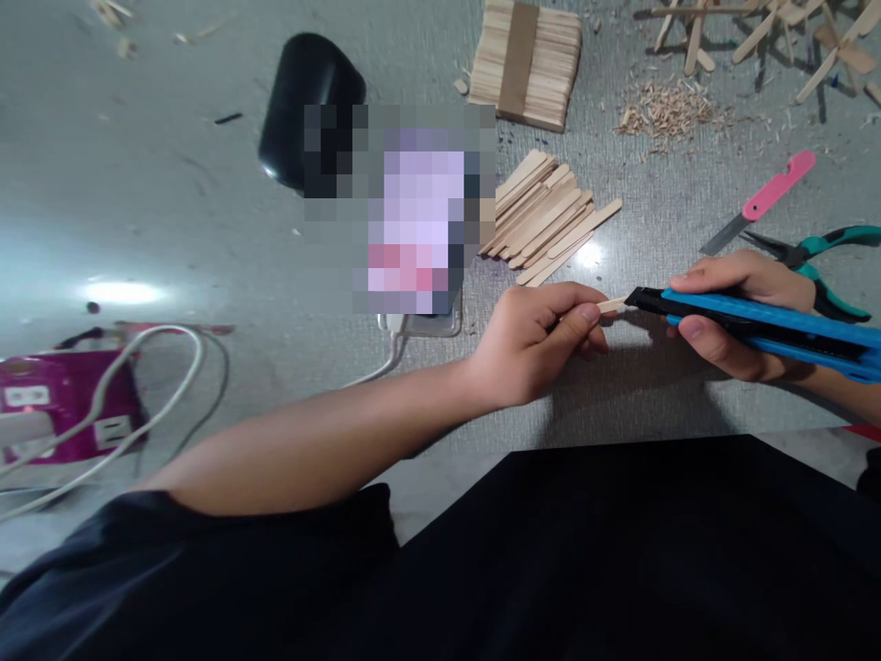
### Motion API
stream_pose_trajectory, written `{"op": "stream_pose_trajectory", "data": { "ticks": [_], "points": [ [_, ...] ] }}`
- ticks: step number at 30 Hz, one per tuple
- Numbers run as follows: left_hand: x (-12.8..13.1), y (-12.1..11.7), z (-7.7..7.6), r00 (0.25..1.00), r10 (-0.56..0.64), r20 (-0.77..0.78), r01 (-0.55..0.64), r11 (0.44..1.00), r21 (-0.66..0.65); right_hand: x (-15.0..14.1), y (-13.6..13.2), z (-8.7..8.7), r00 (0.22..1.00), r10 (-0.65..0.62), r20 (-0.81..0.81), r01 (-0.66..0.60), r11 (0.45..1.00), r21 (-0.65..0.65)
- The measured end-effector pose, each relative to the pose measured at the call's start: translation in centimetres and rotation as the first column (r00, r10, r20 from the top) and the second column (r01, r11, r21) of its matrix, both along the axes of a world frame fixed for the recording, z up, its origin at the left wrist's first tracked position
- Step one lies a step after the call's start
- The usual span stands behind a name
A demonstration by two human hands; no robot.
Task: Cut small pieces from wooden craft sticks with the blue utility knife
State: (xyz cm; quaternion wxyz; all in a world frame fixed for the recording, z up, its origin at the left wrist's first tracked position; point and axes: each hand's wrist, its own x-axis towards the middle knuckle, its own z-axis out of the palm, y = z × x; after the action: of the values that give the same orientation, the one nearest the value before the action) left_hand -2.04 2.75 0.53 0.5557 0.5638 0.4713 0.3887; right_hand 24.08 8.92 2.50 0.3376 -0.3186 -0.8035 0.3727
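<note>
My left hand [540, 340] pinches a wooden craft stick [612, 305] between thumb and fingers, and its far end points right. Wrapped in my right hand [740, 312] is a blue utility knife [777, 321], its black tip meeting the end of the stick. How far the blade is out I cannot tell. Just beyond my left hand lies a loose pile of craft sticks [551, 211]. A pink folding knife [777, 188] with its blade out and green-handled pliers [805, 252] rest beyond my right hand.
A banded bundle of craft sticks [543, 69] lies at the back, beside wood shavings [664, 112] and joined stick pieces [763, 28]. Left of these are a black rounded object [309, 101] and a blurred-out phone-like device [419, 220] with a cable. A purple power strip [75, 404] sits far left.
</note>
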Motion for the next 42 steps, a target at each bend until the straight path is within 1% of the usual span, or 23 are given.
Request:
{"op": "stream_pose_trajectory", "data": {
  "ticks": [2,5,7,8,10,11,13,16,18,19,21,23,24,25,26,28,29,31,34,38,41,42],
  "points": [
    [0.0,0.0,0.2,0.999,0.011,-0.039,-0.009,0.999,0.037,0.0,0.3,0.0,0.996,0.085,-0.012,-0.084,0.996,0.026],
    [0.0,-0.1,0.2,0.988,0.051,-0.145,-0.036,0.994,0.104,-0.1,0.7,-0.1,0.974,0.225,-0.019,-0.222,0.972,0.080],
    [-0.1,-0.3,0.0,0.966,0.068,-0.250,-0.019,0.981,0.191,-0.1,0.7,-0.2,0.969,0.248,-0.016,-0.245,0.965,0.094],
    [-0.2,-0.3,-0.2,0.952,0.081,-0.294,-0.002,0.966,0.259,-0.1,0.7,-0.2,0.972,0.236,-0.014,-0.234,0.968,0.092],
    [-0.4,-0.3,-0.6,0.906,0.092,-0.414,0.085,0.917,0.390,-0.1,0.5,-0.4,0.980,0.199,-0.021,-0.196,0.977,0.084],
    [-0.5,-0.3,-0.8,0.882,0.093,-0.463,0.131,0.894,0.429,-0.1,0.4,-0.4,0.984,0.179,-0.023,-0.176,0.981,0.080],
    [-0.6,-0.1,-1.3,0.840,0.127,-0.528,0.182,0.850,0.495,-0.1,0.3,-0.4,0.989,0.146,-0.024,-0.144,0.987,0.070],
    [-0.7,0.2,-1.8,0.803,0.211,-0.557,0.180,0.806,0.565,-0.2,0.2,-0.2,0.993,0.121,-0.018,-0.120,0.991,0.055],
    [-0.8,0.2,-1.9,0.804,0.247,-0.542,0.158,0.788,0.595,-0.2,0.3,0.1,0.995,0.101,0.009,-0.101,0.994,0.035],
    [-0.8,0.1,-1.9,0.805,0.258,-0.534,0.156,0.777,0.610,-0.1,0.3,0.3,0.995,0.089,0.037,-0.089,0.996,0.013],
    [-0.8,-0.4,-1.5,0.792,0.282,-0.541,0.183,0.735,0.652,0.0,0.3,0.5,0.995,0.050,0.083,-0.047,0.998,-0.036],
    [-0.7,-1.2,-0.8,0.718,0.315,-0.621,0.305,0.659,0.688,0.1,0.4,0.6,0.995,-0.004,0.097,0.011,0.997,-0.078],
    [-0.5,-1.6,-0.5,0.674,0.295,-0.678,0.398,0.628,0.669,0.2,0.4,0.5,0.995,-0.031,0.090,0.039,0.995,-0.090],
    [-0.4,-2.0,-0.1,0.624,0.280,-0.730,0.472,0.609,0.637,0.2,0.4,0.5,0.995,-0.050,0.083,0.058,0.993,-0.102],
    [-0.2,-2.4,0.1,0.568,0.279,-0.774,0.515,0.613,0.599,0.1,0.4,0.4,0.995,-0.055,0.078,0.064,0.991,-0.116],
    [0.2,-3.0,0.3,0.470,0.312,-0.826,0.549,0.630,0.550,0.0,0.4,0.4,0.995,-0.050,0.081,0.061,0.988,-0.140],
    [0.3,-3.1,0.3,0.437,0.327,-0.838,0.545,0.645,0.536,-0.1,0.4,0.4,0.996,-0.047,0.074,0.057,0.988,-0.143],
    [0.5,-3.1,0.2,0.418,0.310,-0.854,0.553,0.658,0.510,-0.2,0.4,0.5,0.997,-0.048,0.060,0.055,0.989,-0.138],
    [0.4,-2.5,-0.1,0.442,0.270,-0.856,0.550,0.672,0.496,-0.3,0.4,0.5,0.997,-0.061,0.054,0.068,0.985,-0.157],
    [-0.1,-1.2,-0.7,0.522,0.265,-0.810,0.500,0.675,0.543,-0.1,0.3,0.3,0.994,-0.090,0.058,0.100,0.973,-0.207],
    [-0.5,-0.2,-1.2,0.562,0.201,-0.802,0.459,0.732,0.504,0.1,0.2,-0.1,0.992,-0.116,0.048,0.124,0.964,-0.234],
    [-0.6,0.1,-1.4,0.572,0.195,-0.797,0.454,0.734,0.505,0.1,0.2,-0.2,0.991,-0.123,0.051,0.132,0.961,-0.242]
  ]
}}
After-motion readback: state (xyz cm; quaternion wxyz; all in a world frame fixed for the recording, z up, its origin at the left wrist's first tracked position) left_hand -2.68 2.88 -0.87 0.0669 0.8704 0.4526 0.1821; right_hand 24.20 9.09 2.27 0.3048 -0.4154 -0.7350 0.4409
